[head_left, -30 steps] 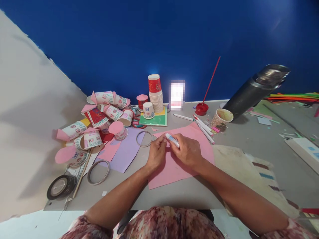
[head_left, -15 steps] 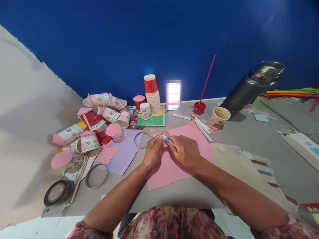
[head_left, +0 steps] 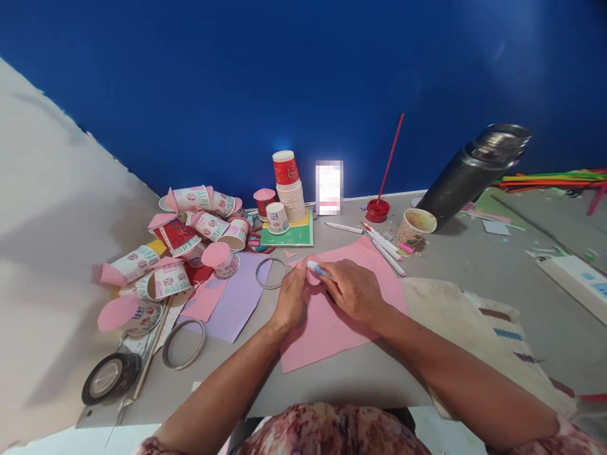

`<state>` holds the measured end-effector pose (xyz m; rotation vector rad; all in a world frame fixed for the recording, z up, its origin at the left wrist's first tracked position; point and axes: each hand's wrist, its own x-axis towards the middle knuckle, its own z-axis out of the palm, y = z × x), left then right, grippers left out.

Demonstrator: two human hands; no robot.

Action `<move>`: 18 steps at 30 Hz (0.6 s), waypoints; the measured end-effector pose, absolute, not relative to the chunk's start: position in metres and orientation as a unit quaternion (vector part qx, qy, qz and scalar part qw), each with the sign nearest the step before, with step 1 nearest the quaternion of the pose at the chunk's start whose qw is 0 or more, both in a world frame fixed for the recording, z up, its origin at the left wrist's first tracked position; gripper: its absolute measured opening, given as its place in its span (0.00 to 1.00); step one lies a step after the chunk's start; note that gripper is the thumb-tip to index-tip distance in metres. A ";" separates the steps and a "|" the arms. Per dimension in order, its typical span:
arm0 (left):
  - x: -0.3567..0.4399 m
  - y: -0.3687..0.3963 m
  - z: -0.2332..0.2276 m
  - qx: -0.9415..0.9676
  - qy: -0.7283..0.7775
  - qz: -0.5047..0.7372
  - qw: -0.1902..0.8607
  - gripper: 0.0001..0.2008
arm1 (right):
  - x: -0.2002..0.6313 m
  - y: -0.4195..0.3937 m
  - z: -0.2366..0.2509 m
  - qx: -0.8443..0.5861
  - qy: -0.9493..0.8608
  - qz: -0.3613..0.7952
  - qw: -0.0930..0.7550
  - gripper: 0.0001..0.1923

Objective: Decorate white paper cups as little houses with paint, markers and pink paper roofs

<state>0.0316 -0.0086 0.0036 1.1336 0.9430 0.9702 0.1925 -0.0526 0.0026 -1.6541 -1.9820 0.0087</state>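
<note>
A grey table (head_left: pixel 360 379) stands against a deep blue wall (head_left: pixel 284 82). On the pink paper sheet (head_left: pixel 332 322) near the table's front edge, the right hand (head_left: pixel 353 291) is closed around a white marker (head_left: pixel 318 270), its tip beside the left hand (head_left: pixel 290 298), whose fingers pinch a small pink paper piece (head_left: pixel 311 277) (mostly hidden). Decorated paper cups (head_left: pixel 190 234) crowd the left; bare tabletop lies to the right.

Craft table — decorated paper cups (head_left: pixel 190 224), markers (head_left: pixel 385 246)
</note>
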 end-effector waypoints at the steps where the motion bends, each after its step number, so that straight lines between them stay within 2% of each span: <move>1: 0.031 -0.009 0.004 0.516 0.403 0.429 0.622 0.27 | 0.192 -0.053 0.003 -0.612 -0.741 0.002 0.275 0.19; 6: 0.032 -0.017 0.009 0.591 0.402 0.432 0.550 0.28 | 0.191 -0.054 0.005 -0.628 -0.708 0.026 0.323 0.17; 11: 0.030 -0.019 0.006 0.606 0.415 0.417 0.536 0.31 | 0.191 -0.053 0.010 -0.648 -0.653 0.128 0.371 0.14; 14: 0.029 -0.015 0.004 0.600 0.417 0.432 0.529 0.32 | 0.194 -0.051 0.007 -0.631 -0.671 0.089 0.378 0.15; 18: 0.031 -0.013 0.002 0.595 0.392 0.428 0.556 0.37 | 0.196 -0.050 -0.001 -0.594 -0.726 0.005 0.346 0.17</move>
